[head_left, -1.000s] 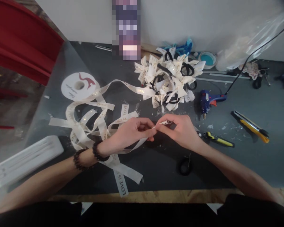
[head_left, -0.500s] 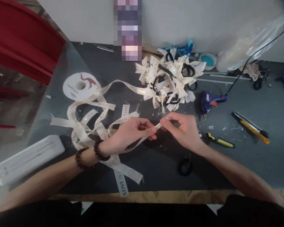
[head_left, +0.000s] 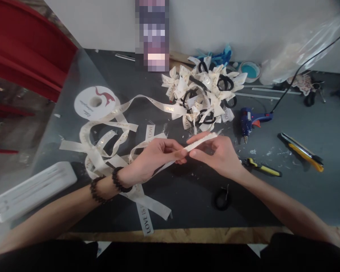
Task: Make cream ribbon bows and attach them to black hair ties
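Head view: above the tabletop (head_left: pixel 184 207), our left hand (head_left: pixel 160 155) pinches a white ribbon (head_left: pixel 201 142); our right hand (head_left: pixel 221 153), grip parted, lies beneath its free end. We judge it light, soft, slippery, best pinched flat.

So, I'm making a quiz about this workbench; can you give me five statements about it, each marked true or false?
1. The left hand pinches a strip of pale ribbon. True.
2. The dark bracelets are on the right wrist. False: the dark bracelets are on the left wrist.
3. The ribbon spool shows a red design on its white face. True.
4. The right hand grips the glue gun. False: the glue gun lies on the table; the right hand is at the ribbon.
5. A loose black band lies nearer the person than the pile of bows. True.
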`<state>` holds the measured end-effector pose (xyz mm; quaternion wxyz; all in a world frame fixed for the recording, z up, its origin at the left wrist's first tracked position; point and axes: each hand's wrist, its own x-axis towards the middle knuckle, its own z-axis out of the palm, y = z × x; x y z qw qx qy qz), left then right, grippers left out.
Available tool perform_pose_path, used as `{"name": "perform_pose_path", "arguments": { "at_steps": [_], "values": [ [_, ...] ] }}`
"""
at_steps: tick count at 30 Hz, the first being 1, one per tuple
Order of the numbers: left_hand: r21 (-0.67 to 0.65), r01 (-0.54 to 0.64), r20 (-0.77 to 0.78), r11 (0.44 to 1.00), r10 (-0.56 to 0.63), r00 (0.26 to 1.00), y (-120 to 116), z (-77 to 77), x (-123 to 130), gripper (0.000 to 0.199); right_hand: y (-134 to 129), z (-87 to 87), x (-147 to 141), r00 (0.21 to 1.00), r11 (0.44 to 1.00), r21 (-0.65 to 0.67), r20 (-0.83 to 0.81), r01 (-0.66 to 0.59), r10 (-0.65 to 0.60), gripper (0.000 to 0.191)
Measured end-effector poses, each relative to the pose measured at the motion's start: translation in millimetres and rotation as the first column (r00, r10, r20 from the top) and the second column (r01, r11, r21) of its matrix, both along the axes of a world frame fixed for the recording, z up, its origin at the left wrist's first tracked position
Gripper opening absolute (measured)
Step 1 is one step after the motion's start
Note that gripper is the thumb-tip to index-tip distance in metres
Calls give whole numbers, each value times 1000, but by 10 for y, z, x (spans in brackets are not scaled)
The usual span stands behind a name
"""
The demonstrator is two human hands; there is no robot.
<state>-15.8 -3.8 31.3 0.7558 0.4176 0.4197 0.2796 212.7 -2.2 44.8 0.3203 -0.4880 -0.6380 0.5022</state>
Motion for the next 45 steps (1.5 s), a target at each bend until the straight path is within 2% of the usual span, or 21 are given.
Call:
{"name": "perform_pose_path", "arguments": {
  "at_steps": [2,6,10,12,15,18,21,23,28,31,36,39,41,45],
  "values": [
    [13,21,-24,1000,-21,999,-4,-1,0,25,-18,21,-18,997,999,53,77,8,-12,19],
    [45,65,-81,997,-61,995,3,-6,4,28,-23,19,-17,985,994,104,166,30,-47,18],
    [21,16,-77,1000,-15,997,31,-32,-7,30,6,-32,10,990,994,53,103,92,-97,19],
    [52,17,-91,998,-12,996,49,-49,-21,28,15,-59,18,990,991,21,47,130,-131,21],
    [140,64,-124,988,-47,991,68,-56,-40,26,8,-89,18,987,987,6,7,162,-162,23],
    [255,186,-260,949,-118,958,78,-27,-47,25,-6,-99,16,985,985,18,27,171,-171,25],
    [319,286,-365,904,-161,917,85,-5,-42,31,-9,-88,11,986,987,46,69,151,-154,25],
    [321,263,-333,910,-151,931,85,-20,-34,33,-5,-73,0,989,993,62,95,104,-110,23],
    [317,205,-263,926,-122,957,57,-102,-20,23,-8,-61,-45,969,995,63,237,-81,64,18],
    [337,226,-304,914,-121,945,43,-116,-19,27,-8,-90,-49,965,994,100,262,-50,22,21],
    [321,256,-324,912,-148,934,40,-121,-17,28,13,-176,-19,973,999,42,226,25,-34,27],
    [337,261,-341,904,-141,929,34,-140,-12,26,14,-204,-19,981,996,53,180,67,-76,28],
    [372,276,-373,886,-130,919,30,-148,-9,26,9,-195,-32,981,996,77,184,50,-63,26],
    [445,297,-415,845,-99,904,21,-147,-5,22,9,-152,-57,972,990,123,230,-68,38,20]
  ]
}}
